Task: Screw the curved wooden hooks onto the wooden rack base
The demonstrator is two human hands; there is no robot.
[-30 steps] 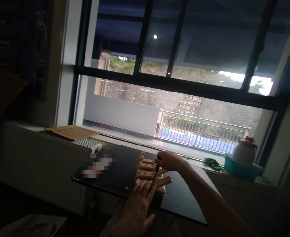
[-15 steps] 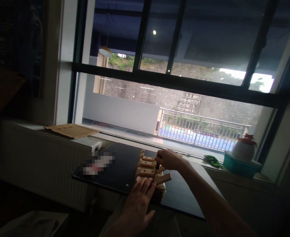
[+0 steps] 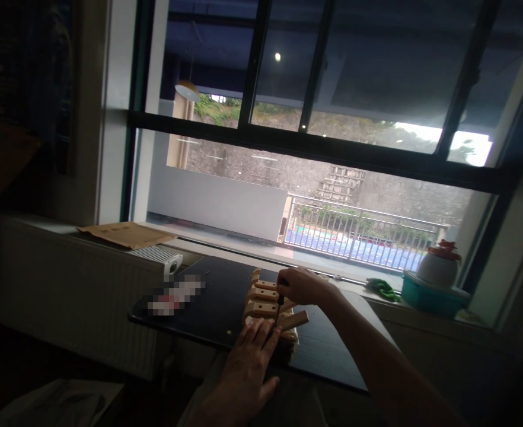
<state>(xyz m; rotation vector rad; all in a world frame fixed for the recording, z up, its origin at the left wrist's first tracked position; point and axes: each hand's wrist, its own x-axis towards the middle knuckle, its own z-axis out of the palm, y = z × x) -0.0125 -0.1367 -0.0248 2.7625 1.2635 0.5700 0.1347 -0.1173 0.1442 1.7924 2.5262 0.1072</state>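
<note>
A slatted wooden assembly of pale pieces with drilled holes sits near the front of the dark table. My right hand is closed around the top of a dark-handled screwdriver. The tool stands almost upright, its tip reaching down to the wood beside my left fingertips; the exact contact point is too small to make out. Across the near end of the assembly lies my left hand, fingers stretched out and thumb apart, pressing on the wood. A loose-looking wooden slat juts out to the right.
The dark tabletop meets a window sill. On the sill are a brown envelope at left, a green cloth, and a teal box under a white jug at right. A radiator stands left.
My right hand has shifted very slightly left with the screwdriver, its grip appearing a little turned. My left hand stays in place on the wood.
</note>
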